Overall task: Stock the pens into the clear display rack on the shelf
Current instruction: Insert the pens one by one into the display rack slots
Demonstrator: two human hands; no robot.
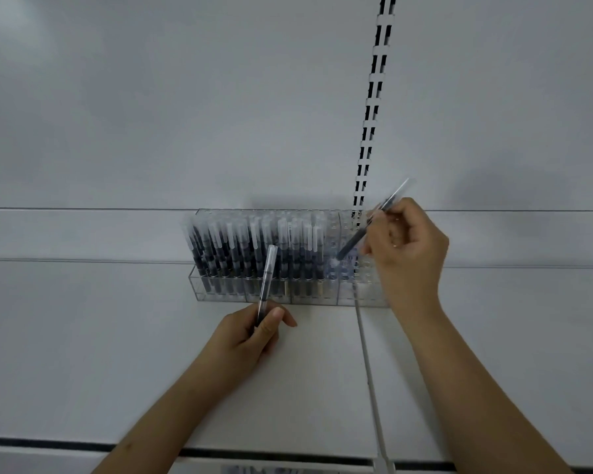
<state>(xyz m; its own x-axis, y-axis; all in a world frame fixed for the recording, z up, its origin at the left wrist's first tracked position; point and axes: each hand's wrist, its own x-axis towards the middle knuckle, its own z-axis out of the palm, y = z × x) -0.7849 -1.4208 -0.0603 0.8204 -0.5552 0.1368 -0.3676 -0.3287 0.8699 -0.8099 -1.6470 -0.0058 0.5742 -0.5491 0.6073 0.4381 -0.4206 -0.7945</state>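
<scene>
A clear display rack [220, 295] stands at the back of the white shelf [100, 336], against the wall. Several black pens with clear caps [240, 248] fill its left and middle slots; the slots at its right end look unfilled. My right hand [408, 248] pinches one pen [363, 230], tilted with its lower tip down among the rack's right-hand slots. My left hand [254, 340] grips a second pen [267, 278] upright, in front of the rack's middle.
A slotted black-and-white upright rail [370, 111] runs up the wall behind the rack's right end. A thin white divider [368, 371] crosses the shelf from the rack toward the front edge [288, 455]. Bare shelf lies left and right of the rack.
</scene>
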